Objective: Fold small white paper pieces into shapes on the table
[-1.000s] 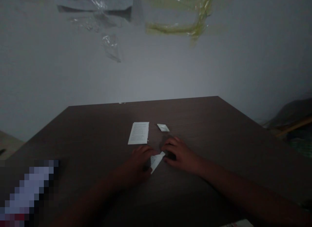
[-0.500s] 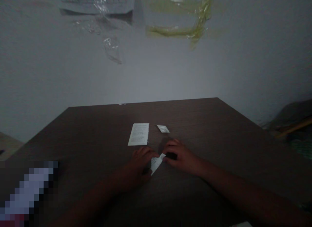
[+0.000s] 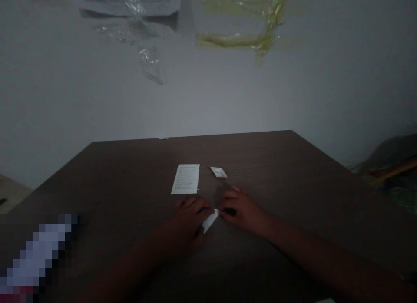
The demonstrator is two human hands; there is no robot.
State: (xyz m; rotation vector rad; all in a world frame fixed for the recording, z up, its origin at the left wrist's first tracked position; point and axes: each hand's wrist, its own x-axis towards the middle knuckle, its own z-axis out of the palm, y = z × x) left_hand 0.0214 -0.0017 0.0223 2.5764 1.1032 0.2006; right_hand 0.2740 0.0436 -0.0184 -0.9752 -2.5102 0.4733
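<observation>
On the dark wooden table [image 3: 293, 181] my two hands meet over a small folded white paper [image 3: 210, 220]. My left hand [image 3: 187, 220] lies over its left part with fingers curled and pressing on it. My right hand [image 3: 243, 209] pinches the paper's upper right tip with bent fingers. Only a narrow strip of the paper shows between the hands. Just beyond the hands lie a printed white slip [image 3: 186, 179] and a small folded white piece [image 3: 218, 172].
A pale wall rises behind the table, with clear plastic and yellowish tape [image 3: 254, 38] stuck high up. A blurred-out patch [image 3: 35, 255] sits at the table's near left. Dim clutter [image 3: 394, 164] lies off the right edge.
The visible part of the folded paper has shrunk to a narrow strip as my left hand slid further over it. My right hand shifted slightly toward me.
</observation>
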